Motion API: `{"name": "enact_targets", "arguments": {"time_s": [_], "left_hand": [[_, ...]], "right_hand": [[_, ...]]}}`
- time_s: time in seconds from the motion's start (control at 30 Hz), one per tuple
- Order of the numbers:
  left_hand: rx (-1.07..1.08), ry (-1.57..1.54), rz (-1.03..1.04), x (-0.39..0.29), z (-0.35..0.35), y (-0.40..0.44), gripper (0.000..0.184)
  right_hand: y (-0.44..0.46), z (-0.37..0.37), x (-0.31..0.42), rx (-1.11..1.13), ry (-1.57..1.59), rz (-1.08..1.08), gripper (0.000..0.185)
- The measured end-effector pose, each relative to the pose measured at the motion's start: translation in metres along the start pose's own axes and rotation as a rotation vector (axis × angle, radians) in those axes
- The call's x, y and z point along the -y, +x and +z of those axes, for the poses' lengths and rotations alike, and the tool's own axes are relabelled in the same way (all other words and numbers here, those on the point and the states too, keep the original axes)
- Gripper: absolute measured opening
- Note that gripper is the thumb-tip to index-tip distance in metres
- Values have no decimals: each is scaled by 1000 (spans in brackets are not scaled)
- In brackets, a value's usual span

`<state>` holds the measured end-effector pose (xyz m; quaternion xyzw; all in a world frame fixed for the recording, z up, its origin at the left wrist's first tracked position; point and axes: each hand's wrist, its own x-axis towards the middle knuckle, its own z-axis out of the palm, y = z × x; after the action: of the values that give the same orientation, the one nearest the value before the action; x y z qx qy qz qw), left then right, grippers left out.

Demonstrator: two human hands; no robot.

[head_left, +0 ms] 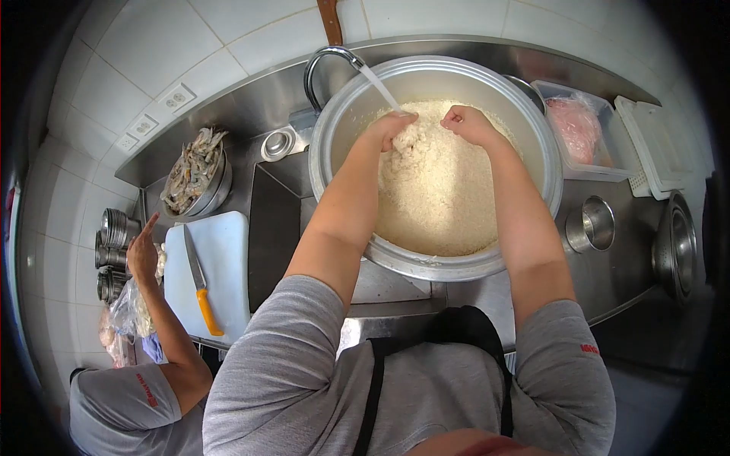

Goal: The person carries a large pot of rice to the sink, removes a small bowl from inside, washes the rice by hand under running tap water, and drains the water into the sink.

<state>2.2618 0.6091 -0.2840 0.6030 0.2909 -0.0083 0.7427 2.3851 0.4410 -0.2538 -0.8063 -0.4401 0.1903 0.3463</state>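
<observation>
A large round metal pot [328,182] holds a deep heap of pale rice grains [437,194]. My left hand [391,131] is at the upper left of the heap, right by the running water, with its fingers curled against a clump of rice. Opposite it, my right hand [468,125] hovers over the far side of the rice, its fingers bent inward and pressed together. Whatever those fingers hold, if anything, is hidden. Water [380,85] pours from the curved faucet [312,76] into the pot beside my left hand.
On the left are a bowl of shrimp [194,175], a white cutting board [228,258] and an orange-handled knife [199,281]. A co-worker's hand [142,254] reaches near them. At right stand a plastic bin [601,173], a metal cup [591,224] and metal bowls [675,247].
</observation>
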Motion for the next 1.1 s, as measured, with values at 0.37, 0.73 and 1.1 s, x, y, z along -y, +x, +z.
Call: {"name": "enact_targets", "arguments": {"time_s": [0.37,0.73,1.1], "left_hand": [[-224,252,407,7,-10,10,36],[23,707,-12,-3,11,-26,91],[-338,385,301,-4,2,7,28]], "right_hand": [[0,1,-3,2,5,22,23],[0,1,-2,-1,-6,14,24],[0,1,-3,2,-15,-23,24]]}}
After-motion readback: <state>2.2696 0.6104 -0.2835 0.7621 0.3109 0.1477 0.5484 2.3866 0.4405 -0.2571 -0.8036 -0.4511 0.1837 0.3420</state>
